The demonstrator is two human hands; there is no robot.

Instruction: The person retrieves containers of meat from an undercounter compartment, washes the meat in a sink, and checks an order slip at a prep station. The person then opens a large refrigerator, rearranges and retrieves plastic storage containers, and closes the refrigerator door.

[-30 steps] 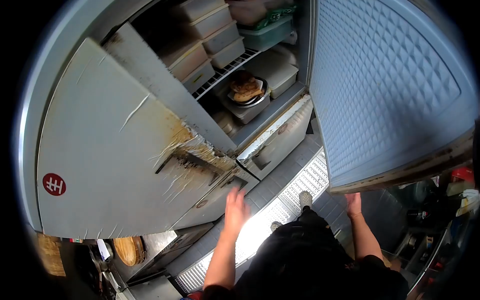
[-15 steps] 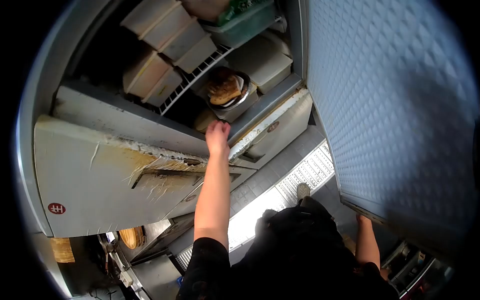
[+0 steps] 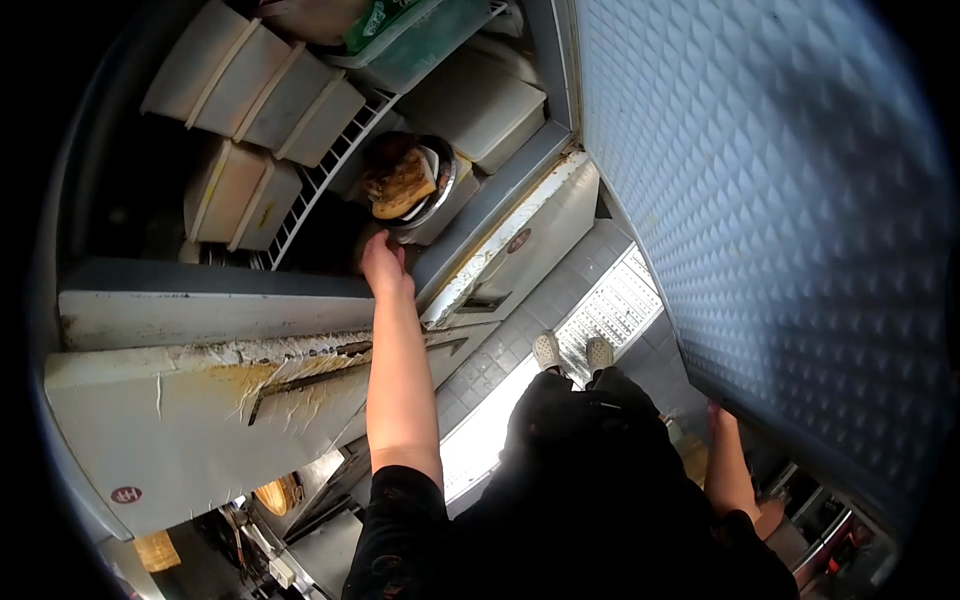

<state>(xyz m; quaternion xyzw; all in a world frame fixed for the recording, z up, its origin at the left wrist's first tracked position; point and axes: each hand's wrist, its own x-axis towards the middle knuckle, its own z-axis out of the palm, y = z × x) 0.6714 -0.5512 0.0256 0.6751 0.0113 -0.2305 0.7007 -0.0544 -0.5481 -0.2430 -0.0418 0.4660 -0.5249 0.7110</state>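
Observation:
My left hand (image 3: pixel 386 266) reaches into the open refrigerator, its fingers bent inward at a dim rounded thing that they mostly cover. Just beyond it stands a metal bowl (image 3: pixel 446 190) holding browned, bread-like pieces (image 3: pixel 402 187) and something white, on top of a pale container (image 3: pixel 436 222). Low on the right, my right hand (image 3: pixel 716 416) grips the edge of the refrigerator door (image 3: pixel 760 230), which has a quilted metal inner face. That door hides part of the right fingers.
Pale lidded tubs (image 3: pixel 245 195) and a green-tinted bin (image 3: pixel 425 50) sit on a white wire shelf (image 3: pixel 325 180). A large pale box (image 3: pixel 480 105) is at the back right. Below are a worn lower door (image 3: pixel 200 410), a floor grating (image 3: pixel 610 305) and my shoes (image 3: pixel 546 350).
My left hand has gone deeper into the refrigerator, close to the bowl, and now covers most of the rounded thing. The view has shifted, and both shoes now show. The right hand stays at the door.

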